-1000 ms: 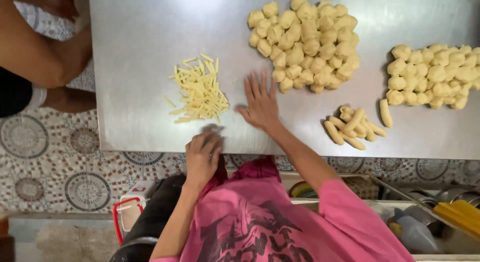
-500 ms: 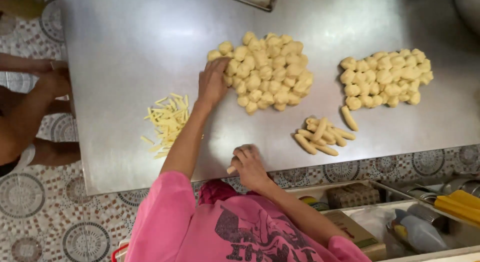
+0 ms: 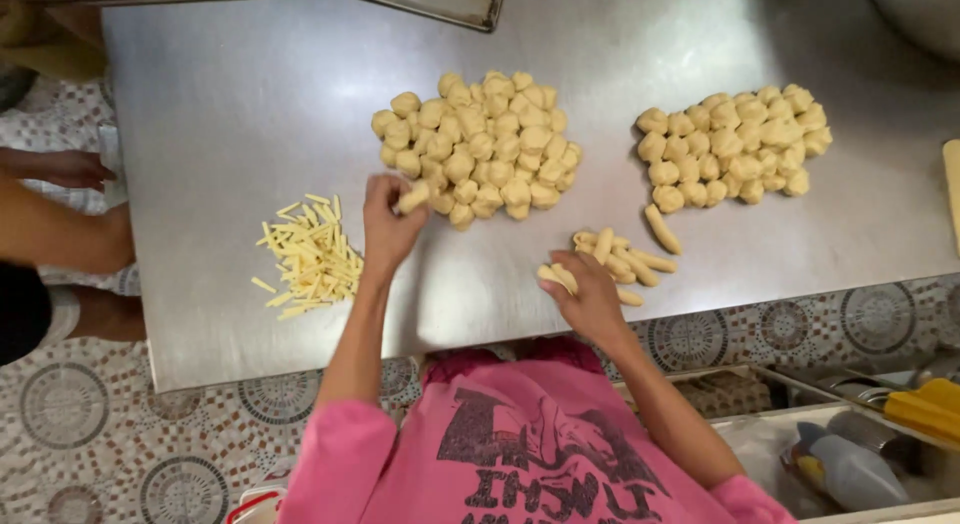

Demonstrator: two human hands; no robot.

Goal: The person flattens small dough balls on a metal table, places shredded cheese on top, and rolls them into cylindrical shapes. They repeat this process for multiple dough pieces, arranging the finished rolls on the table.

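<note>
My left hand [image 3: 388,222] is shut on a small dough ball [image 3: 414,196] at the near edge of the middle heap of dough balls [image 3: 482,144]. My right hand [image 3: 592,296] grips a rolled dough stick [image 3: 556,277] beside a small group of rolled dough sticks [image 3: 625,261]. A second heap of dough balls [image 3: 738,146] lies farther right. To the left of my left hand is a pile of thin pale yellow strips [image 3: 306,260]. Everything rests on a steel table [image 3: 230,114].
Another person's arm and leg [image 3: 62,229] are at the left, beside the table. Metal trays [image 3: 425,0] stand at the table's far edge, a bowl rim [image 3: 920,14] at top right. Below right, a bin holds a plastic bottle [image 3: 850,471] and a yellow tool [image 3: 925,406].
My left hand has drawn a dough ball out of the middle heap. My right hand has moved from the table's near edge to the rolled sticks, carrying a stick.
</note>
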